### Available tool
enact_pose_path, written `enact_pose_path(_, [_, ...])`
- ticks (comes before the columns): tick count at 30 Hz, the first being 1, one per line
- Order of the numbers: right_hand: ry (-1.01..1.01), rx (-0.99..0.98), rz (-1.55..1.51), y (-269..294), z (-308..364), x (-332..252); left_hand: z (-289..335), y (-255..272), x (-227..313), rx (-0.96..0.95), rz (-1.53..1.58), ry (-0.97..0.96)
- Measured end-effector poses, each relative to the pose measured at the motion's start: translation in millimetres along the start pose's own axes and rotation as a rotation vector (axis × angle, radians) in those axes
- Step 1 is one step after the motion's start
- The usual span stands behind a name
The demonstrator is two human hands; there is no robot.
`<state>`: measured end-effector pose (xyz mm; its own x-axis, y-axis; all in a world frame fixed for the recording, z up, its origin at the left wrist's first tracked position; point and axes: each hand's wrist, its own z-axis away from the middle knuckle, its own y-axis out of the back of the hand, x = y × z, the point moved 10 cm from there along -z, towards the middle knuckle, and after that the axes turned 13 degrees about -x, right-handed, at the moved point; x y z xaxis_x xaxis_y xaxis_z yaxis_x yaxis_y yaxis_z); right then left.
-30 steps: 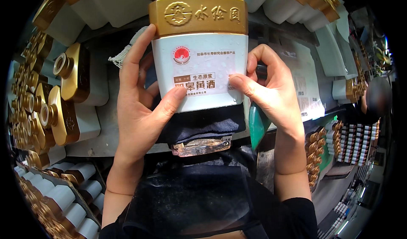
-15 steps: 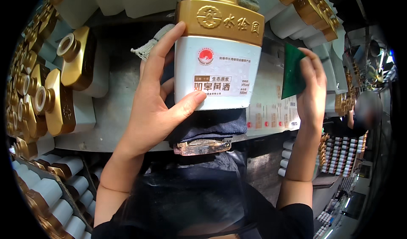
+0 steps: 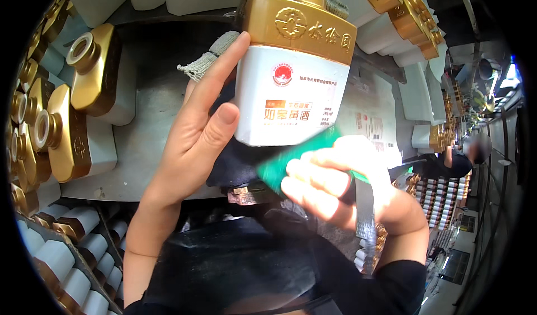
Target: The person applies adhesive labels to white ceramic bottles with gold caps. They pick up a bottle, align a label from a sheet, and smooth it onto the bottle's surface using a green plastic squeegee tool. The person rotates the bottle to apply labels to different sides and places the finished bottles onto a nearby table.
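A white bottle [image 3: 288, 91] with a gold shoulder and a printed label lies tilted on dark folded cloth [image 3: 229, 169] before me. My left hand [image 3: 193, 130] holds its left side, index finger along the edge and thumb raised off the front; its other fingers are partly hidden. In my right hand [image 3: 335, 175] is a flat green scraper-like sheet [image 3: 302, 155], its edge close to the bottle's lower front; whether they touch I cannot tell. Bright light washes over that hand. A dark strap [image 3: 365, 214] hangs beside its wrist.
Several gold-and-white bottles [image 3: 92, 72] crowd the left of the grey worktop [image 3: 140, 172], with more at the far right. Label sheets [image 3: 372, 116] lie right of the bottle. A knitted grey-white cloth [image 3: 210, 55] sits behind my left hand. Another person [image 3: 456, 158] is at the right.
My right hand has brought the green sheet leftward to the bottle's lower edge. My left thumb has lifted off the label. The bottle has shifted slightly right in view.
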<state>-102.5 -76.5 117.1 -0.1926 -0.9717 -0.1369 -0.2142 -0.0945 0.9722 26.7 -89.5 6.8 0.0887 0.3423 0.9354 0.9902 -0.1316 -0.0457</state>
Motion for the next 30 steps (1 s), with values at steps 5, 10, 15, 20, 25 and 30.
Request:
enact_pose_path(5, [0.005,0.18,0.146,31.9,-21.9,31.5,-1.0,-3.9,2.0,0.033,0.068,-0.017])
enact_pose_path(10, [0.122,0.183,0.019,-6.0,38.9,6.4,-4.8,-3.0,0.2,0.072,0.07,-0.043])
enact_pose_path(15, [0.024,0.234,0.187,40.1,11.6,48.5,-2.7,-0.5,-0.4,0.075,0.069,-0.048])
enact_pose_path(20, [0.046,0.032,0.053,6.8,52.2,20.3,-3.4,-1.4,2.9,0.105,0.051,-0.038])
enact_pose_path(25, [0.001,0.241,0.187,31.2,30.9,43.5,3.6,3.4,3.9,0.127,0.095,-0.017])
enact_pose_path(30, [-0.041,-0.129,-0.17,-19.9,16.7,19.8,18.5,20.7,-0.2,0.217,0.085,0.063])
